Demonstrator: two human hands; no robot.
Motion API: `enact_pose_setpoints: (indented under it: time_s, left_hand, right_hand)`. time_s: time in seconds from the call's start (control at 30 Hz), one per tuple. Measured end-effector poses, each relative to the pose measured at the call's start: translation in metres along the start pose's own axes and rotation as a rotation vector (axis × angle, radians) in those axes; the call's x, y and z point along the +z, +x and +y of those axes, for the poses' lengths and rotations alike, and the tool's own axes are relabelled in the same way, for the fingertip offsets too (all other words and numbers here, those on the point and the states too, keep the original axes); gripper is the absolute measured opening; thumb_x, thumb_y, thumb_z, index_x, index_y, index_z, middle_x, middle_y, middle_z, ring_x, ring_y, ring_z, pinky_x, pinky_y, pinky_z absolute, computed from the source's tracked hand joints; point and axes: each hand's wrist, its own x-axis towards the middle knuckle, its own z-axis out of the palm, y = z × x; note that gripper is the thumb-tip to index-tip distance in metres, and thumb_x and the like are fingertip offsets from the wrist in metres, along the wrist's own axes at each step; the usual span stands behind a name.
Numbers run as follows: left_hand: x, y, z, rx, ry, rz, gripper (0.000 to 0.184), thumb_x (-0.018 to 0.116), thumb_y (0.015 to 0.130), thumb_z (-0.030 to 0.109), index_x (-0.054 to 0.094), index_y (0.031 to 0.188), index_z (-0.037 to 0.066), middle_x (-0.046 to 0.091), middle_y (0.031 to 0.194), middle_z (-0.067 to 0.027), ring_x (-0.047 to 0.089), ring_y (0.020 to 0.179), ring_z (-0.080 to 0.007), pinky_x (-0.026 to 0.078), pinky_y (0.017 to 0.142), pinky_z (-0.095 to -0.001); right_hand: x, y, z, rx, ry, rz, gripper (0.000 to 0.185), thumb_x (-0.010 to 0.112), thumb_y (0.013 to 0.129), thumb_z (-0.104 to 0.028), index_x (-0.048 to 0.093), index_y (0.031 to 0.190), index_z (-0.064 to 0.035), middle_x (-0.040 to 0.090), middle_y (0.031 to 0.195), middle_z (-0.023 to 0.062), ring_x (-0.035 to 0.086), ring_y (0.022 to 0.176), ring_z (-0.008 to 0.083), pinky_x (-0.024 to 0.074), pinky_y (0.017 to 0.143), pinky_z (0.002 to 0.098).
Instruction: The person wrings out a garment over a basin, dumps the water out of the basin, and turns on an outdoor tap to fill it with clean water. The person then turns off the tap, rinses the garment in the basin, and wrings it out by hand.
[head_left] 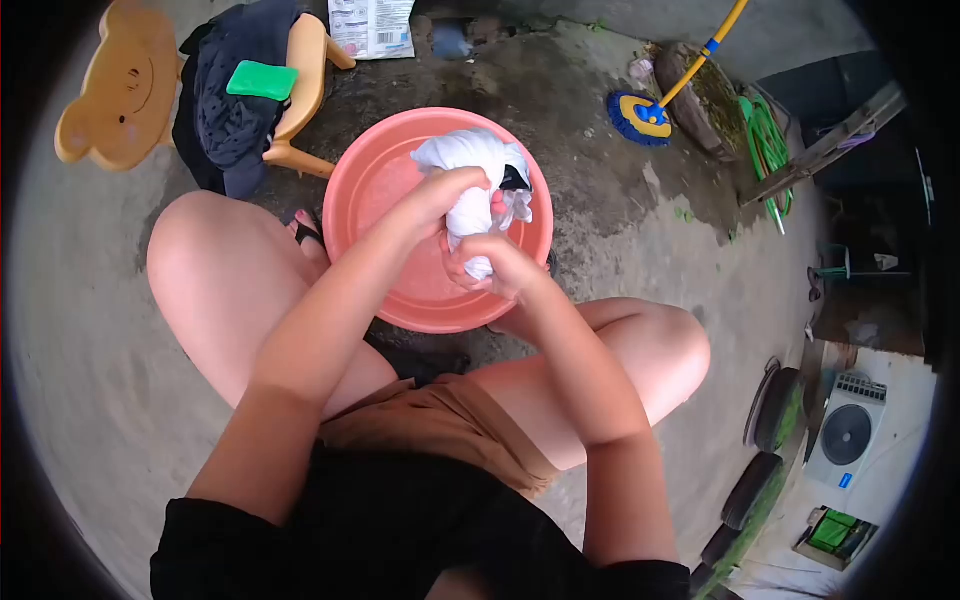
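A bunched white cloth [468,215] with a small dark patch at its right side is held over a round pink basin [372,270]. My left hand [447,197] is closed round the upper part of the cloth. Lower down and to the right, my right hand [492,262] grips the cloth's lower end, its fingers wrapped round it. The two hands are a short way apart. Below them the basin's pink bottom shows, and the basin stands on the floor between my legs.
A yellow chair [308,75] at the upper left bears dark clothes [235,130] and a green block [262,80]. A printed bag [372,28] lies behind. At the upper right are a blue-yellow brush [641,117], a stone [700,105] and a green hose [768,150].
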Motion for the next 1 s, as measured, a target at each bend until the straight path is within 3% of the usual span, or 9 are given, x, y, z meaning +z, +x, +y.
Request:
enact_pose_setpoints:
  time_s: [0.07,0.17,0.37,0.5,0.57,0.67,0.73,0.77,1.0]
  left_hand:
    - [-0.003,0.002,0.001,0.044,-0.022,0.031,0.031,0.056,0.075,0.012,0.051,0.103,0.0,0.059,0.083,-0.0103,0.062,0.075,-0.0187,0.053,0.069,-0.0339]
    - [0.006,0.001,-0.002,0.119,-0.157,0.062,0.029,0.055,0.076,0.011,0.051,0.101,-0.001,0.059,0.082,-0.0099,0.061,0.073,-0.0179,0.053,0.067,-0.0335]
    - [0.011,-0.004,0.008,0.057,-0.515,0.071,0.02,0.054,0.076,0.013,0.053,0.092,0.002,0.058,0.078,-0.0089,0.058,0.074,-0.0207,0.051,0.076,-0.037]
    - [0.029,-0.008,0.005,0.067,-0.647,0.073,0.018,0.054,0.076,0.014,0.052,0.088,0.001,0.057,0.076,-0.0082,0.057,0.074,-0.0209,0.05,0.076,-0.0364]
    - [0.035,-0.008,0.001,0.071,-0.674,0.058,0.018,0.054,0.076,0.014,0.052,0.088,0.001,0.057,0.076,-0.0077,0.057,0.074,-0.0213,0.049,0.077,-0.0364]
    - [0.059,-0.025,0.001,0.038,-0.746,0.012,0.018,0.054,0.076,0.016,0.052,0.086,0.002,0.056,0.075,-0.0072,0.057,0.074,-0.0207,0.048,0.078,-0.0357]
    - [0.064,-0.028,-0.002,-0.026,-0.725,0.044,0.019,0.053,0.075,0.018,0.051,0.086,0.003,0.056,0.075,-0.0071,0.056,0.074,-0.0202,0.048,0.078,-0.0345]
    - [0.063,-0.027,-0.007,-0.018,-0.755,0.014,0.019,0.053,0.075,0.018,0.051,0.086,0.003,0.056,0.075,-0.007,0.056,0.074,-0.0202,0.048,0.078,-0.0342]
    - [0.066,-0.042,-0.005,0.021,-0.747,-0.141,0.023,0.052,0.076,0.017,0.049,0.093,0.002,0.055,0.079,-0.0073,0.055,0.077,-0.0193,0.047,0.077,-0.0334]
  right_hand:
    - [0.025,0.002,-0.009,-0.094,-0.49,0.47,0.031,0.062,0.078,-0.023,0.057,0.099,-0.0004,0.06,0.076,0.0075,0.058,0.063,0.0149,0.0445,0.056,0.0266]
    - [0.037,-0.013,-0.03,-0.004,-0.757,0.454,0.035,0.06,0.079,-0.026,0.056,0.102,0.0004,0.059,0.083,0.0082,0.059,0.074,0.0137,0.0471,0.059,0.0282]
    - [0.023,-0.045,-0.039,-0.257,-0.462,0.676,0.055,0.057,0.085,-0.032,0.045,0.126,0.0033,0.062,0.097,0.0114,0.061,0.085,0.0165,0.048,0.07,0.0291]
    - [0.011,-0.025,-0.007,-0.619,-1.448,1.074,0.085,0.067,0.076,-0.038,0.028,0.136,0.0059,0.044,0.129,0.0255,0.047,0.118,0.0352,0.0415,0.094,0.04]
    - [-0.003,-0.006,0.006,-0.671,-1.601,1.071,0.086,0.07,0.071,-0.034,0.029,0.137,0.0016,0.034,0.137,0.0265,0.035,0.128,0.0393,0.032,0.104,0.0435]
    - [0.001,0.012,0.003,-0.85,-1.934,1.076,0.058,0.059,0.081,-0.019,0.038,0.131,0.001,0.044,0.13,0.0224,0.044,0.122,0.0331,0.0337,0.104,0.0453]
    - [0.001,0.02,0.005,-1.15,-0.516,0.966,0.048,0.052,0.086,-0.014,0.04,0.13,0.0004,0.049,0.126,0.0193,0.049,0.117,0.0297,0.0386,0.1,0.0424]
    - [0.001,0.026,0.006,-1.181,-0.145,0.946,0.05,0.053,0.085,-0.016,0.04,0.13,-0.0001,0.049,0.126,0.0193,0.049,0.117,0.0301,0.0383,0.1,0.0424]
    - [0.036,0.02,-0.009,-1.032,-0.143,0.865,0.063,0.062,0.076,-0.027,0.039,0.13,-0.0033,0.048,0.123,0.0189,0.047,0.116,0.033,0.0362,0.1,0.042]
